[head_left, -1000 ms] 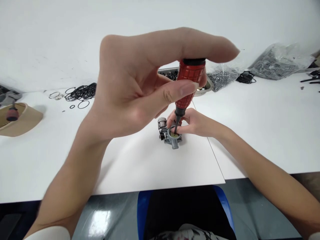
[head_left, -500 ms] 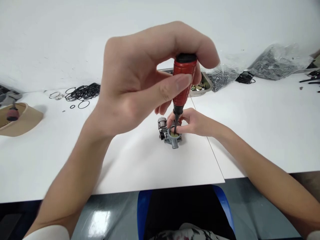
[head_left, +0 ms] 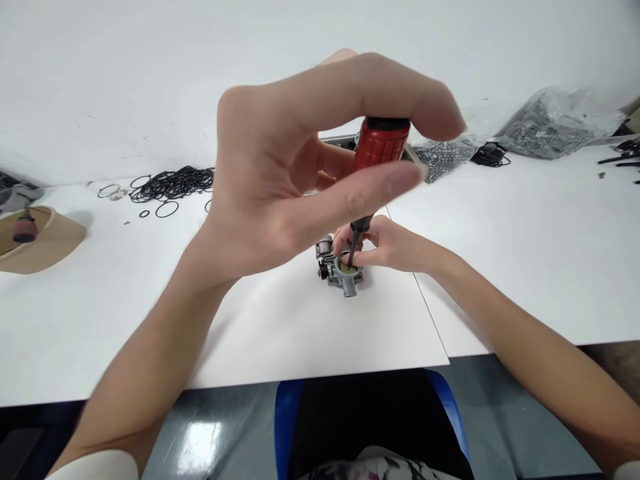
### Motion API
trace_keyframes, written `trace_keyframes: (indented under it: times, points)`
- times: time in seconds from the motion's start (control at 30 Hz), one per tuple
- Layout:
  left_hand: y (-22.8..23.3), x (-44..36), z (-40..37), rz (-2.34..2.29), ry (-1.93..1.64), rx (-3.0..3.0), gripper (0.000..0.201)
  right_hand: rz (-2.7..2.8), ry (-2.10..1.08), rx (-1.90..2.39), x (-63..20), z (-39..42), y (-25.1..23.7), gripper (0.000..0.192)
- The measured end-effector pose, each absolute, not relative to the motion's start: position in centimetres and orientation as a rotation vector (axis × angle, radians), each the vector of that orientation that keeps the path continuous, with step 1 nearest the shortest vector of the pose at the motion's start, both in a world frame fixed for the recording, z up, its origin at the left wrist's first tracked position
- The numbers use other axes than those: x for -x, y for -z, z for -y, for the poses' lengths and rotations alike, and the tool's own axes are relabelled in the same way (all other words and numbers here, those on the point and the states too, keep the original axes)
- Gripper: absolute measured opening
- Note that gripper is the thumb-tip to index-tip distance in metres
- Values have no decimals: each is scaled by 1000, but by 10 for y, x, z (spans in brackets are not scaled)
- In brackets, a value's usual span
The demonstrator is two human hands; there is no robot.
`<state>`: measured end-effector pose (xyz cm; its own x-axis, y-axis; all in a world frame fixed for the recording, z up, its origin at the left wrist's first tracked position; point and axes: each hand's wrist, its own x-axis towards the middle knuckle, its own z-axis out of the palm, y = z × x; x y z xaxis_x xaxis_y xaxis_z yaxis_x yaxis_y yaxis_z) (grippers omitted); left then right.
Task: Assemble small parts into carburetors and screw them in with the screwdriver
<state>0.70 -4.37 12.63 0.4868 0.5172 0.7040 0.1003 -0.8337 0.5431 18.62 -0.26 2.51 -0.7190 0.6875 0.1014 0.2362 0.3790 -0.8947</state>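
My left hand [head_left: 290,167] is closed round the red handle of a screwdriver [head_left: 383,143], with the forefinger bent over its black cap and the thumb along its side. The screwdriver leans slightly, and its tip reaches down into the round bore of a grey metal carburetor [head_left: 349,283]. Inside the bore a brass-coloured plate [head_left: 349,269] shows at the tip. The carburetor rests on the white table. My right hand [head_left: 380,245] grips its far right side, fingers curled round the body and partly hidden behind the screwdriver shaft.
Black rubber rings [head_left: 173,183] lie in a heap at the back left. A beige container [head_left: 60,240] at the left edge holds another red-handled tool [head_left: 25,229]. Behind my left hand is a metal tray [head_left: 414,160], mostly hidden. Clear plastic bags of parts [head_left: 550,127] stand along the wall.
My left hand has shifted a little to the right, its thumb sliding across the handle and the forefinger reaching further over. The screwdriver handle tilts more to the right. My right hand and the carburetor stay put.
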Motion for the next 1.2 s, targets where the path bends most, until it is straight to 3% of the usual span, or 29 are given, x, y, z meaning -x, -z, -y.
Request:
trace_keyframes:
  times: [0.27, 0.63, 0.8, 1.2]
  points:
    - [-126, -3, 43, -548, -1189, -2403, 56, 2185, -1328, 783, -188, 1, -21, 14]
    - [-131, -2, 41, -567, -1163, -2355, 47, 2190, -1307, 788, -188, 1, -22, 15]
    - [-128, -9, 43, -590, -1347, -2317, 44, 2199, -1265, 783, -187, 1, -22, 14]
    - [-126, -10, 43, -678, -1347, -2282, 59, 2193, -1305, 792, -187, 2, -24, 13]
